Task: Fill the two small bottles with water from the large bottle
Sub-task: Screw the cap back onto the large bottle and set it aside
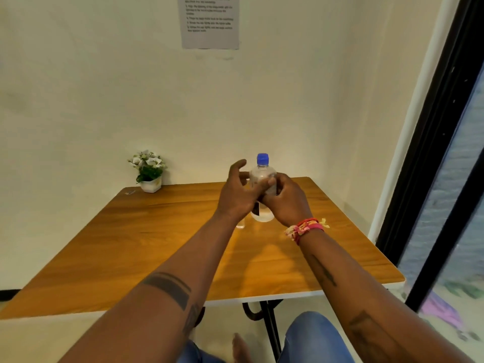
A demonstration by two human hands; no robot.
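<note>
Head view: right hand (285, 203) wraps the large bottle (263, 184) standing mid-table (131, 244) (blue cap (262, 158) on); left hand (237, 191) half-open beside it, empty. Uncapping likely comes next; small bottles mostly hidden.

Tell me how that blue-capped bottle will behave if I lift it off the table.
The large bottle looks like thin clear plastic, so it may flex under a firm squeeze. It seems to hold water, so probably heavy for its size. It is tall with a narrow base on the smooth table; a sideways nudge could tip it.
</note>
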